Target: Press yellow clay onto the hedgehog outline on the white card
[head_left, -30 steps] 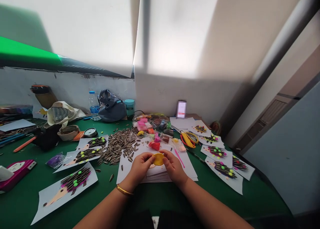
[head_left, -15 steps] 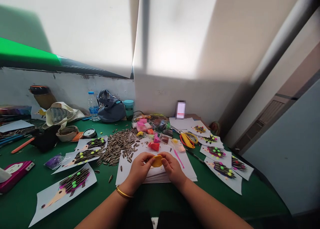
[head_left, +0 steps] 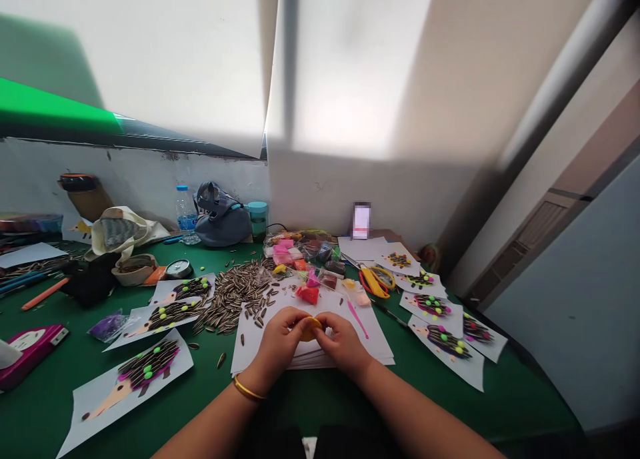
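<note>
Between both hands is a flattened piece of yellow clay (head_left: 311,329), held above a stack of white paper (head_left: 320,361). My left hand (head_left: 281,339), with a gold bangle at the wrist, pinches its left side. The fingers of my right hand (head_left: 344,342) close on its right side. Part of the clay is hidden by the thumbs and fingers. Just beyond the hands, a red clay packet (head_left: 307,294) lies on the paper, with a pink tool (head_left: 358,319) to the right. Striped sunflower seeds (head_left: 233,292) are heaped left of the paper.
Finished seed-hedgehog pictures (head_left: 125,389) lie at left and more (head_left: 447,349) at right. Yellow-handled scissors (head_left: 377,281), clay bags (head_left: 300,245) and a phone (head_left: 361,221) stand or lie behind. A magenta tape dispenser (head_left: 35,355) is at far left, on the green tabletop (head_left: 215,405).
My hands have drawn closer together around the yellow clay. Less of the clay shows, and my right hand has shifted slightly left.
</note>
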`<state>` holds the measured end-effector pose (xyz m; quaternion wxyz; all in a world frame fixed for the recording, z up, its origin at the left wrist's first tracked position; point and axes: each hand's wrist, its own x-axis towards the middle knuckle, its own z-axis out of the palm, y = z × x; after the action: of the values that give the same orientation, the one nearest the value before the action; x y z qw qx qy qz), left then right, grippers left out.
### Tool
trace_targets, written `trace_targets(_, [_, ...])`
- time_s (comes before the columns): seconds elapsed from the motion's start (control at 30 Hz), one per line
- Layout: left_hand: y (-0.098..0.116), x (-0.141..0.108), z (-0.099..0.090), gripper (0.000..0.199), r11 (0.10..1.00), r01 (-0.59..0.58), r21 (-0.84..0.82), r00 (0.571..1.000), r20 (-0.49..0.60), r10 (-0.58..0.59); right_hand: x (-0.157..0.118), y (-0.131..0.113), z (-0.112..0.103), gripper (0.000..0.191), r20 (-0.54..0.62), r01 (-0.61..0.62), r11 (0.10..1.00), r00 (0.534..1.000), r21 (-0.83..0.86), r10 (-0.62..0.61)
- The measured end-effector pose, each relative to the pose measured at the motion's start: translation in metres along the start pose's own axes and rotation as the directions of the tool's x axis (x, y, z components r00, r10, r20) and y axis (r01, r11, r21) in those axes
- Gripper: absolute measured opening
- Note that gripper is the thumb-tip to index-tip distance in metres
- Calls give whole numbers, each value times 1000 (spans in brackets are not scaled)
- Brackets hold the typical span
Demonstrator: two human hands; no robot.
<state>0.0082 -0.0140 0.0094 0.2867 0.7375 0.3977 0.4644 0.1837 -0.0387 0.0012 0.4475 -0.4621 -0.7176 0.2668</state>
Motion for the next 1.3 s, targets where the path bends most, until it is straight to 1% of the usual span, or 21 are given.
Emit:
trace_targets(0.07, [-1,1,0,20,1000,16,-25,1000,2,-16,0,1,-1,12,-4,8,1000,1000,8,-8])
trace_targets(0.17, [1,0,0,25,998,-1,-58,999,39,3,1,1,-1,13,-20,11,1000,1000,5,-11])
trace_targets(0.23, [5,-2,0,26,999,-13,-51,998,67,16,0,0,-1,11,-21,10,1000,1000,-20,-11])
trace_targets(0.33, [10,-4,0,19,1000,-26,-3,994,103,26,0,-2,0,9,-9,19,999,1000,-49,-19])
trace_targets(0.4, [10,-3,0,15,1000,-28,-1,997,78,28,-1,-3,-2,11,-3,29,999,1000,-40,-29])
trace_targets(0.47, [6,-1,-1,16,999,-14,-32,1000,13,14,0,-4,-4,17,4,49,999,999,-13,-49])
trace_targets(0.53, [2,1,-2,18,996,3,-85,1000,-18,-5,0,-6,-5,22,28,82,997,996,12,-82])
trace_targets(0.57, [0,2,-3,19,993,10,-114,1000,-10,-12,0,-7,-6,22,44,98,995,994,17,-98])
trace_targets(0.63, [1,3,-4,23,987,20,-162,999,39,-13,1,-8,-6,19,63,111,994,992,17,-112])
trace_targets(0.73, [7,2,-5,29,983,33,-178,993,116,-12,1,-9,-6,17,34,83,996,996,24,-84])
trace_targets(0.8, [12,0,-4,32,987,33,-158,991,130,-12,1,-9,-6,16,16,67,997,998,32,-68])
trace_targets(0.87, [13,-1,-4,34,990,15,-138,992,127,3,0,-9,-6,16,24,62,998,998,17,-63])
trace_targets(1.0, [8,1,-3,26,993,-9,-117,995,100,21,-1,-9,-6,12,27,65,997,998,-40,-64])
trace_targets(1.1, [7,3,-4,29,993,-1,-119,997,76,10,-2,-6,-6,15,-3,38,999,999,-3,-38])
trace_targets(1.2, [10,3,-6,37,988,-28,-149,993,111,45,-1,-4,-5,18,-20,23,999,1000,47,-22])
trace_targets(1.23, [11,3,-6,39,988,-39,-152,992,113,56,-1,-3,-5,18,-22,19,999,1000,42,-18])
trace_targets(1.3, [11,2,-5,36,991,-44,-129,995,86,55,-1,-3,-5,17,-23,13,1000,1000,3,-13])
